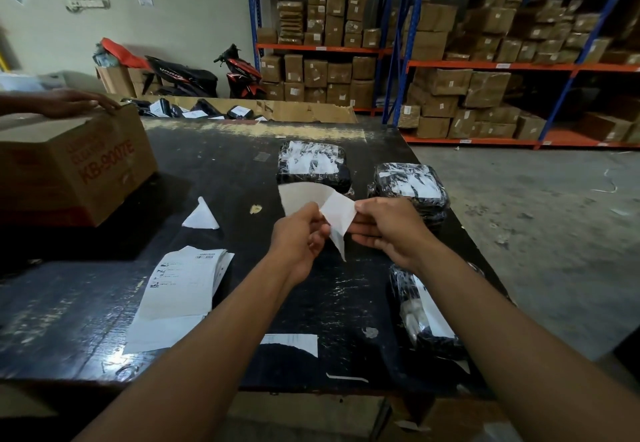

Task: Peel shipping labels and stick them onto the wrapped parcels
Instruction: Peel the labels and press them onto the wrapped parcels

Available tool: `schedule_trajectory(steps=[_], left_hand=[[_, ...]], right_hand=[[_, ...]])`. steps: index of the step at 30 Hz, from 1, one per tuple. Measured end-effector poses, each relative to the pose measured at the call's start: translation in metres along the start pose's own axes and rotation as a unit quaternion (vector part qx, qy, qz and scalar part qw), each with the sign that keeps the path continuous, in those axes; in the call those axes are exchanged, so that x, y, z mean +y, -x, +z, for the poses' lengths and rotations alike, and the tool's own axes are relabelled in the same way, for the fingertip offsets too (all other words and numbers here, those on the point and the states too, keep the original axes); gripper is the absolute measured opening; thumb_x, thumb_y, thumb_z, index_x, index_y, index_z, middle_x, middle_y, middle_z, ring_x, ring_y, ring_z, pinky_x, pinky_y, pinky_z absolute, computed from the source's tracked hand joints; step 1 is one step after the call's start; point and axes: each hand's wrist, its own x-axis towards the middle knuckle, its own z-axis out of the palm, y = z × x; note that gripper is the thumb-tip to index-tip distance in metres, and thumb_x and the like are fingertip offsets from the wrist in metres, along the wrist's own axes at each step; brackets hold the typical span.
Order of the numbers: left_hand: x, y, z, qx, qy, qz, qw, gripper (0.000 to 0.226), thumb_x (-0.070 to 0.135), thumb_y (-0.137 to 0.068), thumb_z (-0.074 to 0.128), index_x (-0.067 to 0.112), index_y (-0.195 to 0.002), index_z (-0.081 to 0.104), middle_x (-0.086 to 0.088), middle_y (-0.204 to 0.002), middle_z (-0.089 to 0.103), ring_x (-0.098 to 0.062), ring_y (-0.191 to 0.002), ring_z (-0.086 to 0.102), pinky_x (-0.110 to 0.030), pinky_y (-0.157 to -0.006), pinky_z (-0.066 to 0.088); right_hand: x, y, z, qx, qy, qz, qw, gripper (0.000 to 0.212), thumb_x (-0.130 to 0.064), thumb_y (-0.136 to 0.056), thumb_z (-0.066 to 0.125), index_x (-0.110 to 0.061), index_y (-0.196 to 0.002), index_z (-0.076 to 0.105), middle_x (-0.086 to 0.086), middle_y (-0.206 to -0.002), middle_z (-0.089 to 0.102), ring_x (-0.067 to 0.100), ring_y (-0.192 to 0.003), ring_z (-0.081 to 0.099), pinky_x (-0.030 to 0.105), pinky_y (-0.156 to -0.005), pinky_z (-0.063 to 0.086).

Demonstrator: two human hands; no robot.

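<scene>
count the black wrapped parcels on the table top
3. A far middle parcel, a far right parcel that may hide another beneath it, and a near right parcel partly behind the right forearm.

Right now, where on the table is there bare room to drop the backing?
Bare table lies between the box and the far parcel, beyond the paper scrap. A second patch lies between the label stack and the near parcel. The right edge is crowded: the right parcel and near parcel fill it.
</scene>
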Motion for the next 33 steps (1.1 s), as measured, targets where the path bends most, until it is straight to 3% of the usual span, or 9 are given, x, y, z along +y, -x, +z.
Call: schedule_trajectory(steps=[4,8,15,23,28,33], left_hand=[[-0.002,-0.001,0.001,0.016,0.046,-0.003,0.999,0.008,0.000,-0.088,0.051,-0.004,-0.086,0.058,-0.015,-0.079,0.061,-0.011,-0.053,0.060,-0.015,-0.050,0.052],[-0.001,-0.003,-0.002,-0.035,0.036,-0.008,0.999,0.013,0.004,-0.088,0.058,-0.003,-0.100,0.058,-0.016,-0.092,0.061,-0.019,-0.075,0.062,-0.022,-0.065,0.057],[-0.009,-0.003,0.001,-0.052,-0.027,-0.014,0.998,0.011,0.008,-0.095,0.060,-0.002,-0.097,0.065,-0.010,-0.084,0.066,-0.009,-0.062,0.058,-0.013,-0.054,0.052],[-0.007,-0.004,-0.015,0.062,-0.018,-0.007,0.998,0.013,0.010,-0.095,0.058,-0.001,-0.101,0.059,-0.010,-0.082,0.061,-0.008,-0.056,0.051,-0.014,-0.045,0.045],[-0.004,-0.008,-0.024,0.155,0.003,0.017,0.988,0.009,0.005,-0.093,0.057,0.002,-0.085,0.060,-0.006,-0.069,0.054,-0.008,-0.054,0.047,-0.014,-0.042,0.040],[-0.001,-0.011,-0.028,0.219,0.014,0.040,0.975,0.010,-0.001,-0.092,0.053,0.003,-0.086,0.061,-0.009,-0.082,0.060,-0.008,-0.055,0.046,-0.012,-0.043,0.041]], right_hand=[[0.006,0.003,0.005,-0.018,-0.006,0.008,1.000,0.018,-0.012,-0.100,0.050,-0.004,-0.107,0.064,0.010,-0.089,0.071,0.020,-0.077,0.069,0.036,-0.080,0.056],[0.013,0.000,0.002,0.019,0.003,0.013,1.000,0.016,-0.013,-0.101,0.049,-0.008,-0.104,0.064,0.013,-0.097,0.070,0.022,-0.083,0.068,0.033,-0.074,0.056],[0.014,-0.004,0.002,0.028,-0.003,0.034,0.999,0.023,-0.008,-0.102,0.043,-0.010,-0.106,0.065,0.007,-0.089,0.071,0.017,-0.075,0.067,0.031,-0.065,0.055],[0.016,-0.018,-0.014,0.096,-0.035,0.087,0.991,0.030,-0.002,-0.100,0.037,-0.011,-0.093,0.064,0.007,-0.082,0.068,0.017,-0.072,0.061,0.031,-0.065,0.051],[0.014,-0.025,-0.026,0.113,-0.020,0.086,0.990,0.031,-0.001,-0.100,0.035,-0.009,-0.093,0.065,0.009,-0.086,0.068,0.020,-0.077,0.062,0.033,-0.064,0.052],[0.013,-0.028,-0.042,0.122,-0.002,0.084,0.989,0.033,-0.002,-0.101,0.036,-0.010,-0.084,0.063,0.009,-0.091,0.069,0.024,-0.082,0.065,0.039,-0.067,0.056]])
